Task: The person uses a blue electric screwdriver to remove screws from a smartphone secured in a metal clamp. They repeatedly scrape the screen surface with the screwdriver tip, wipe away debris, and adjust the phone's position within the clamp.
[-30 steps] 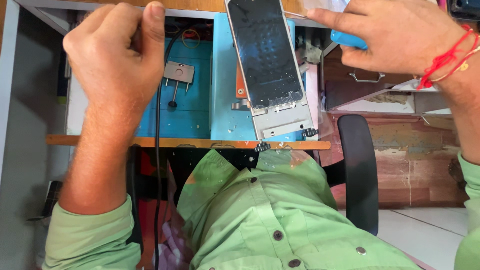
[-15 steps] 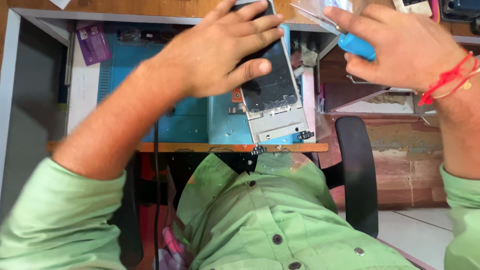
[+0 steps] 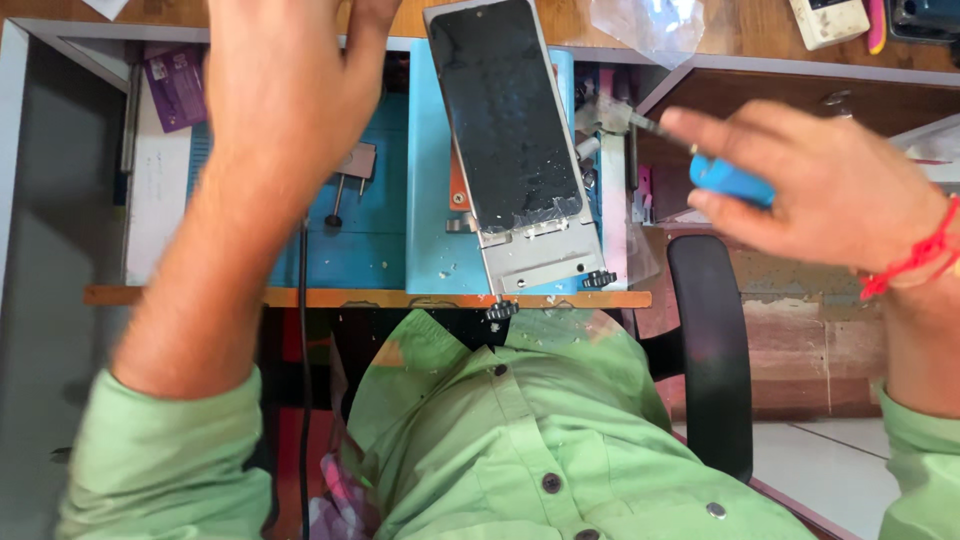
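Both hands differ: right hand [image 3: 840,190] clamps a blue-handled tool [image 3: 728,180]; left hand [image 3: 285,90] fingers (cropped) unreadable.

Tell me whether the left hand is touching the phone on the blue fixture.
Apart. In the head view the left hand is raised left of the phone, and a strip of blue fixture shows between them.

Cracked black phone screen [image 3: 508,115] on metal plate centre, purple packet [image 3: 175,85] upper left, clear plastic bag [image 3: 650,25] top.
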